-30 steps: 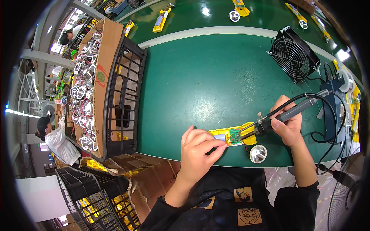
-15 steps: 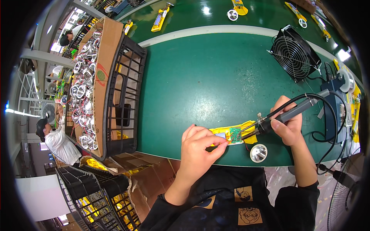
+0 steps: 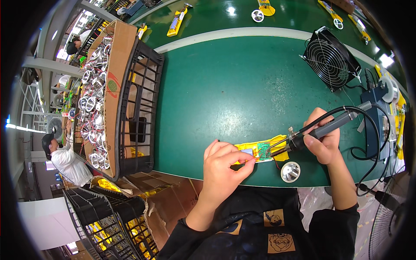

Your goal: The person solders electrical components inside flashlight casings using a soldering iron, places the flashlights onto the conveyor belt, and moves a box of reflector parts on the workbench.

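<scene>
My right hand (image 3: 323,136) grips a grey and black soldering iron (image 3: 333,124) with a thin metal feed tube clamped along its front. Its tip reaches the green circuit board (image 3: 263,150) inside a yellow plastic housing (image 3: 276,141) near the table's front edge. A blue part (image 3: 247,151) sits in the housing left of the board. Over the housing's left end is my left hand (image 3: 226,167), thumb and forefinger pinched together beside the board. Whatever lies between those fingertips is too small to make out. A round silver reflector (image 3: 290,172) lies just right of the housing, near the iron.
At left, a black crate (image 3: 139,108) and cardboard box (image 3: 119,73) hold many reflectors. A black fan (image 3: 331,60) stands back right, with a soldering station (image 3: 375,121), solder spool (image 3: 390,89) and looping cable nearby. Yellow housings (image 3: 177,22) lie along the far green strip. A person (image 3: 67,158) works far left.
The yellow housings on the far strip have shifted slightly left. Both hands stay nearly in place; the iron's tip remains at the board.
</scene>
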Available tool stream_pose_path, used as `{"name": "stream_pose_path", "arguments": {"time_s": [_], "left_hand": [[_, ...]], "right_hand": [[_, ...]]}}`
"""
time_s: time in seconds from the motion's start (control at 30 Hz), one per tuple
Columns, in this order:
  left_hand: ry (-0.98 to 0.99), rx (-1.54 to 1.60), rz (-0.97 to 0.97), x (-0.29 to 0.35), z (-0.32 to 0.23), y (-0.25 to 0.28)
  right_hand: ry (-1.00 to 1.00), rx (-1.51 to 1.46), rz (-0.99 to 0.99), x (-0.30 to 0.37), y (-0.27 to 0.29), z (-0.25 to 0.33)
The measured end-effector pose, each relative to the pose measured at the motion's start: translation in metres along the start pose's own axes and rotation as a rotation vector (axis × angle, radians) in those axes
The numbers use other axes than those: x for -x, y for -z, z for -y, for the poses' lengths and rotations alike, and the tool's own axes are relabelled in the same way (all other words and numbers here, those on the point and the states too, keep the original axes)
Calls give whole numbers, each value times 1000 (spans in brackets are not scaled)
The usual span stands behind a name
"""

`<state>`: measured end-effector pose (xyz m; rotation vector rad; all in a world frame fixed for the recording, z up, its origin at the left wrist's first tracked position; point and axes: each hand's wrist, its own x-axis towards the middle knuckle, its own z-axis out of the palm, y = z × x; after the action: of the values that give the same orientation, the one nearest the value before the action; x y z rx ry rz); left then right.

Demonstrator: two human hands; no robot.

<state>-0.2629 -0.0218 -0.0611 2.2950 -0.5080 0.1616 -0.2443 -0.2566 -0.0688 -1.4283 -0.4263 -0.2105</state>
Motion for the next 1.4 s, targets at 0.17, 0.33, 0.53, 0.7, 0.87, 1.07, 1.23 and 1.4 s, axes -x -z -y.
{"name": "stream_pose_path", "arguments": {"time_s": [0.17,0.33,0.53,0.7,0.87,1.07,1.23,1.4], "left_hand": [[1,0,-5,0,1,-1],[-5,5,-4,1,1,0],[36,24,13,8,4,1],[-153,56,-98,7,14,-5],[-195,58,-109,6,21,-11],[-216,39,-128,7,22,-10],[-196,91,-21,10,22,4],[-78,-169,129,-8,14,22]], "right_hand": [[-52,2,-8,1,0,4],[-58,-12,-175,0,1,7],[-91,-12,-167,-1,2,8],[-102,-9,-168,-2,3,8],[-106,-32,-202,-8,2,10],[-29,-37,-276,-13,5,10],[-1,8,-498,-19,9,5],[-20,85,-589,-18,22,-3]]}}
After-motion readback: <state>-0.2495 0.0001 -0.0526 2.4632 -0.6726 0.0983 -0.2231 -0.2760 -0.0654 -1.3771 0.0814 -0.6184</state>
